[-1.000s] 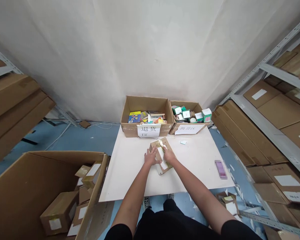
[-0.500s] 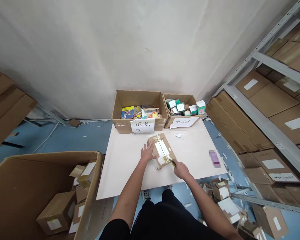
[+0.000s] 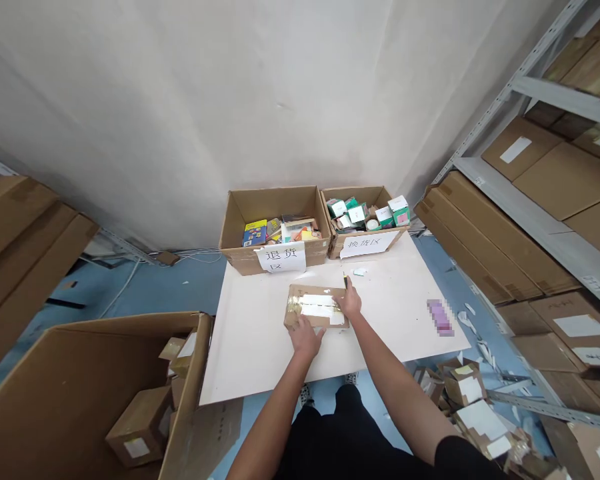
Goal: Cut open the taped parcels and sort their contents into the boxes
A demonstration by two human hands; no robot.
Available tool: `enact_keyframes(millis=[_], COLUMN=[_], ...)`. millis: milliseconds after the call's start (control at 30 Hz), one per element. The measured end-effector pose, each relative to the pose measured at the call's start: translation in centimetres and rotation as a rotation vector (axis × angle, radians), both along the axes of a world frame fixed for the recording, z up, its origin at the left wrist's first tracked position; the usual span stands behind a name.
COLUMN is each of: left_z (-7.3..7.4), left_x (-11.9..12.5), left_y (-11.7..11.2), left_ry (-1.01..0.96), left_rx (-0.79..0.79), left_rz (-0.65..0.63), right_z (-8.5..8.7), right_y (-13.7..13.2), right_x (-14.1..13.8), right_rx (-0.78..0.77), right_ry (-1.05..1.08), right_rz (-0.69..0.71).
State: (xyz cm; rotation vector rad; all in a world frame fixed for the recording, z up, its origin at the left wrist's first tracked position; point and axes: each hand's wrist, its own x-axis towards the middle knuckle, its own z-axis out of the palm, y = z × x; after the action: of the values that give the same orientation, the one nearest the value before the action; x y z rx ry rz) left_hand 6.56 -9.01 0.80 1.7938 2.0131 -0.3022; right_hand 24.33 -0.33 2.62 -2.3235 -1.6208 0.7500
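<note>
A small taped cardboard parcel (image 3: 314,306) with a white label lies crosswise on the white table (image 3: 390,320). My left hand (image 3: 305,337) rests on its near edge with the fingers pressed against the box. My right hand (image 3: 351,301) is at the parcel's right end, closed round a small yellow-and-black cutter (image 3: 345,281) whose tip points away from me.
Two open boxes with paper signs stand at the table's far edge: a left box (image 3: 275,230) of books and a right box (image 3: 365,223) of small green-white cartons. A big carton (image 3: 95,393) of parcels is at the lower left. Shelves (image 3: 540,227) of boxes line the right.
The parcel has been turned from slanted lengthwise to lying crosswise. My right hand moved from the near right corner to the far right end; my left hand shifted to the near edge.
</note>
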Motion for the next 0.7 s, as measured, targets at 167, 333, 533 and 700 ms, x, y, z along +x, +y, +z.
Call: enact_keyframes(millis=[167, 333, 533, 700], left_z=[1.4, -0.8, -2.8, -2.6], left_x=[-1.5, -2.5, -2.3, -2.0], left_y=[2.9, 4.1, 2.8, 2.7], left_ry=[-0.125, -0.181, -0.156, -0.153], left_rx=[0.072, 0.056, 0.207, 0.218], left_rz=[-0.201, -0.313, -0.309, -0.288], right_z=[1.2, 0.8, 0.1, 1.2], right_y=[0.5, -5.6, -8.2, -6.6], right_x=[2.1, 4.7, 5.0, 2.9], right_rx=[0.03, 0.004, -0.035, -0.141], right_ry=[0.131, 0.175, 0.165, -0.011], right_rz=[-0.055, -0.007, 0.136, 0.22])
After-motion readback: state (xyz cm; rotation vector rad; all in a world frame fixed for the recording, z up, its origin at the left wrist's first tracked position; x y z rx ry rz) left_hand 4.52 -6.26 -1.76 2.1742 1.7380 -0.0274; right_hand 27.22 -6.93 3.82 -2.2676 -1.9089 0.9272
